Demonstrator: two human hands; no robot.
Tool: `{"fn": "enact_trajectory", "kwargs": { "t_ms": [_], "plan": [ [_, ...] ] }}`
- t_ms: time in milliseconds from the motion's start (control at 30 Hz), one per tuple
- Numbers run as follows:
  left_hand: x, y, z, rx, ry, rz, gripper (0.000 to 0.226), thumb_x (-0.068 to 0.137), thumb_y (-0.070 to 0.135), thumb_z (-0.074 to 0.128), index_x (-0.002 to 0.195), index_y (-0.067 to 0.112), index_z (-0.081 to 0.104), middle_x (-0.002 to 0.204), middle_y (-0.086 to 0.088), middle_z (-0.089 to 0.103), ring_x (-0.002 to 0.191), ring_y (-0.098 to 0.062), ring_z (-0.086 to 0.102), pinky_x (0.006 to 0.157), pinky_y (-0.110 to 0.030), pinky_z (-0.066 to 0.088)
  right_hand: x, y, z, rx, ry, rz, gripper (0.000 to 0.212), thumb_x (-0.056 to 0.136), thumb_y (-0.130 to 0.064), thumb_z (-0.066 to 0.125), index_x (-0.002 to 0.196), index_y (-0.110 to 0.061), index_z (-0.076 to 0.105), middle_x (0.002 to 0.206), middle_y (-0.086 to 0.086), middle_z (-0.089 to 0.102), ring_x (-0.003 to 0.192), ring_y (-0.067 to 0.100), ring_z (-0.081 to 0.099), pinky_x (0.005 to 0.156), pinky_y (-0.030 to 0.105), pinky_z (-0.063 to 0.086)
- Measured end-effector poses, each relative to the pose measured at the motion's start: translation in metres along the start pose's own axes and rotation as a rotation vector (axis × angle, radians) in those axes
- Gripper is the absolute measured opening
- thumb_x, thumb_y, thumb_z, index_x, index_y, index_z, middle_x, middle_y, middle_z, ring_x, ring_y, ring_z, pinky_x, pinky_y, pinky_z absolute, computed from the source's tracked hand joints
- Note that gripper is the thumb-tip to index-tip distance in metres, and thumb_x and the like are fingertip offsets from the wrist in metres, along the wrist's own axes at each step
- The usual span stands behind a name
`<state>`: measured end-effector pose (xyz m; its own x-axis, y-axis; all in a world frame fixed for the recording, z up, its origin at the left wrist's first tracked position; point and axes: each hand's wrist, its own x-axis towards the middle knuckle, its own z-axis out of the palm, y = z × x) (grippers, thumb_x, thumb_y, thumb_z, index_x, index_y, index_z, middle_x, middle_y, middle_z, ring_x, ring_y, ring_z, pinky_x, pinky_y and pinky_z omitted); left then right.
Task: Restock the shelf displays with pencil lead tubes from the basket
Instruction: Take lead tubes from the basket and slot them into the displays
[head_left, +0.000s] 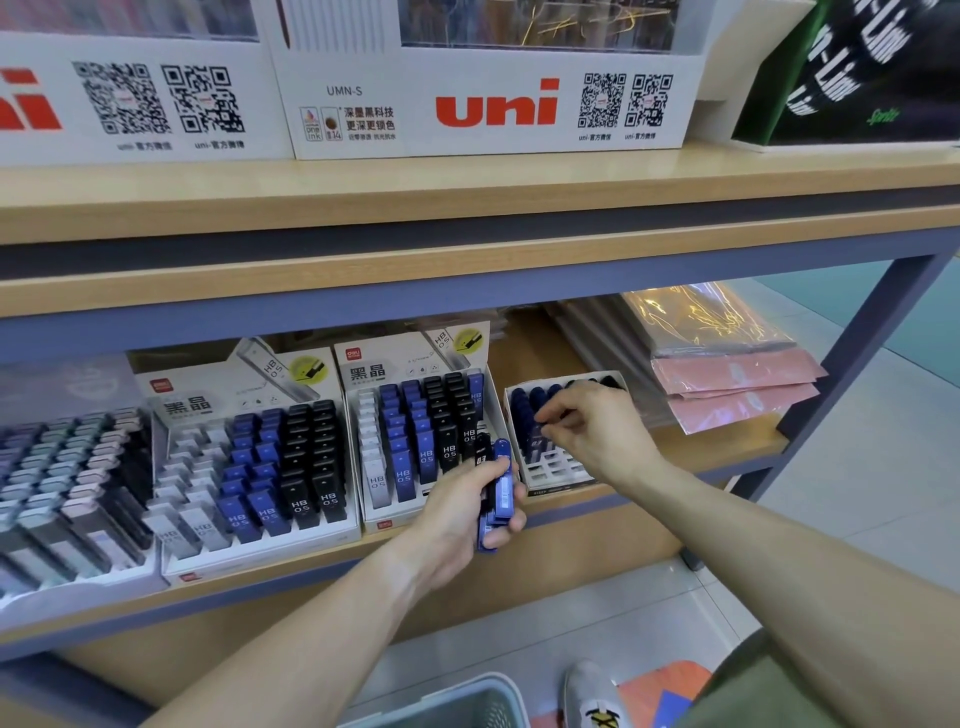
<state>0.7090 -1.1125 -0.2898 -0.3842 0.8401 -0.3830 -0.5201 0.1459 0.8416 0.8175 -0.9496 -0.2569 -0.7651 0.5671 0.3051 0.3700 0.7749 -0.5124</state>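
My left hand (462, 512) grips a bundle of blue and black pencil lead tubes (500, 488) in front of the lower shelf. My right hand (592, 426) reaches into a small white display box (558, 470) on the shelf, and its fingertips pinch a dark blue tube (540, 421) among the tubes standing there. The front rows of that box show bare white slots. To the left stand two white lead displays (415, 441) (249, 457) filled with white, blue and black HB 0.5 tubes. The grey basket (457, 701) shows only its rim at the bottom edge.
A further display of grey and purple tubes (67, 478) sits at far left. Pink and clear wrapped packs (727, 374) lie at the shelf's right end. Above is a wooden shelf (467, 208) with white uni boxes. A shoe (597, 696) is on the floor by the basket.
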Motion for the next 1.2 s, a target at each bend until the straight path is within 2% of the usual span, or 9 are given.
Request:
{"fn": "enact_trajectory", "kwargs": {
  "t_ms": [167,267,333,400,467,567,833,1000,1200],
  "plan": [
    [-0.005,-0.001,0.006,0.045,-0.022,0.078,0.015,0.107,0.019,0.052,0.113,0.005,0.051,0.077,-0.009,0.062,0.053,-0.023,0.053,0.037,-0.023,0.025,0.000,-0.006,0.004,-0.089,-0.038,0.015,0.022,0.088,-0.016,0.076,0.110,-0.018,0.077,0.099,0.000,0.072,0.079,0.006,0.061,0.076,0.021,0.048],
    [-0.006,-0.001,0.007,0.087,-0.027,0.128,0.019,0.106,0.021,0.052,0.117,0.006,0.049,0.077,-0.007,0.062,0.054,-0.022,0.053,0.038,-0.023,0.026,0.001,-0.015,0.000,-0.071,0.028,0.057,0.019,0.088,-0.022,0.075,0.107,-0.022,0.075,0.090,-0.007,0.072,0.073,0.007,0.063,0.074,0.027,0.054],
    [-0.006,-0.001,0.006,0.091,-0.024,0.148,0.021,0.106,0.021,0.053,0.119,0.005,0.048,0.077,-0.006,0.062,0.053,-0.021,0.052,0.037,-0.022,0.026,-0.001,-0.025,-0.004,0.193,0.029,0.163,0.013,0.088,-0.022,0.075,0.101,-0.021,0.072,0.080,-0.006,0.073,0.071,0.011,0.069,0.074,0.031,0.059],
    [-0.006,0.000,0.006,0.088,-0.027,0.166,0.024,0.106,0.020,0.052,0.122,0.004,0.047,0.077,-0.007,0.061,0.052,-0.021,0.053,0.036,-0.022,0.026,-0.006,-0.035,-0.007,0.484,-0.095,0.274,0.014,0.088,-0.019,0.076,0.101,-0.018,0.070,0.080,0.002,0.076,0.075,0.020,0.074,0.077,0.033,0.061],
    [-0.006,0.000,0.006,0.088,-0.032,0.177,0.027,0.106,0.020,0.052,0.127,0.004,0.048,0.078,-0.008,0.060,0.053,-0.022,0.053,0.037,-0.022,0.026,-0.010,-0.041,-0.010,0.609,-0.214,0.298,0.018,0.089,-0.009,0.075,0.106,-0.013,0.069,0.085,0.009,0.077,0.079,0.025,0.074,0.077,0.030,0.061],
    [-0.005,0.000,0.006,0.070,-0.054,0.188,0.031,0.105,0.022,0.054,0.130,0.004,0.048,0.081,-0.010,0.061,0.054,-0.022,0.054,0.037,-0.022,0.028,-0.013,-0.040,-0.014,0.701,-0.240,0.286,0.021,0.088,-0.001,0.074,0.108,-0.006,0.070,0.089,0.016,0.076,0.081,0.023,0.074,0.078,0.028,0.061],
    [-0.007,0.002,0.006,-0.028,-0.085,0.165,0.033,0.106,0.029,0.051,0.131,0.007,0.051,0.090,-0.021,0.064,0.059,-0.029,0.057,0.039,-0.025,0.030,-0.012,-0.038,-0.017,0.783,-0.166,0.321,0.021,0.082,-0.003,0.081,0.101,-0.002,0.073,0.087,0.016,0.077,0.085,0.029,0.076,0.081,0.031,0.062],
    [-0.008,0.001,0.004,-0.018,-0.071,0.152,0.034,0.107,0.023,0.051,0.131,0.000,0.050,0.082,-0.015,0.066,0.059,-0.027,0.057,0.040,-0.024,0.031,-0.011,-0.032,-0.023,0.799,-0.114,0.354,0.023,0.079,-0.003,0.083,0.099,0.000,0.073,0.087,0.018,0.077,0.085,0.030,0.076,0.076,0.028,0.061],
    [-0.008,0.001,0.007,0.024,-0.049,0.128,0.028,0.107,0.022,0.050,0.128,0.003,0.053,0.084,-0.015,0.067,0.058,-0.026,0.058,0.038,-0.023,0.031,-0.008,-0.025,-0.033,0.768,-0.073,0.323,0.021,0.081,-0.001,0.081,0.099,-0.002,0.071,0.086,0.014,0.078,0.083,0.026,0.076,0.076,0.028,0.061]
  ]
}}
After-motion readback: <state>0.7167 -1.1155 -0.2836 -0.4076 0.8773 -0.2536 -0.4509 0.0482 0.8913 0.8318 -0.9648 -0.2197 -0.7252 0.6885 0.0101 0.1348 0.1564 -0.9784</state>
